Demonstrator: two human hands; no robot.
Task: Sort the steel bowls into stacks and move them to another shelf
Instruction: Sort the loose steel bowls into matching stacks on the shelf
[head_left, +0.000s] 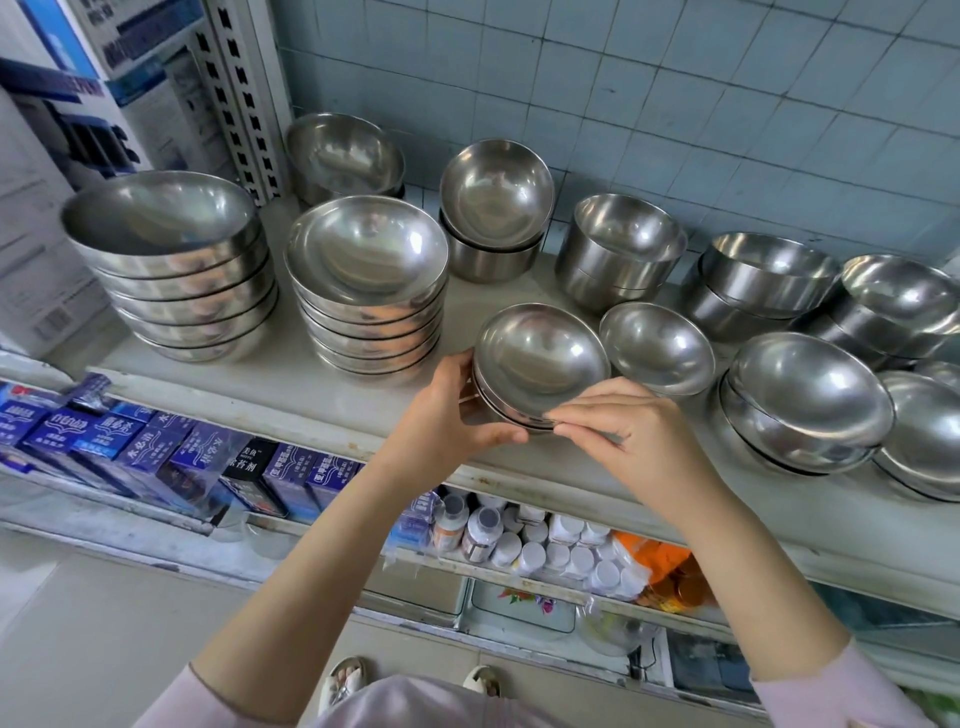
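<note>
The left hand (457, 410) curls round the left side of a small stack of shallow steel bowls (540, 364), thumb on the rim and fingers underneath. The right hand (628, 431) pinches the stack's near rim between thumb and forefinger, the other fingers loosely bent. The stack sits between the two hands at the front edge of the upper shelf (291, 379); whether it rests on the shelf or is just lifted cannot be told. Just beside it on the right lies a single bowl (657, 345). To the left stand a taller stack (366, 286) and, further left, a wide stack (166, 265). Behind and to the right are deep bowls (621, 249) and more nested bowls (805, 400). On the shelf below are blue boxes (104, 436) and white-capped bottles (545, 551).
</note>
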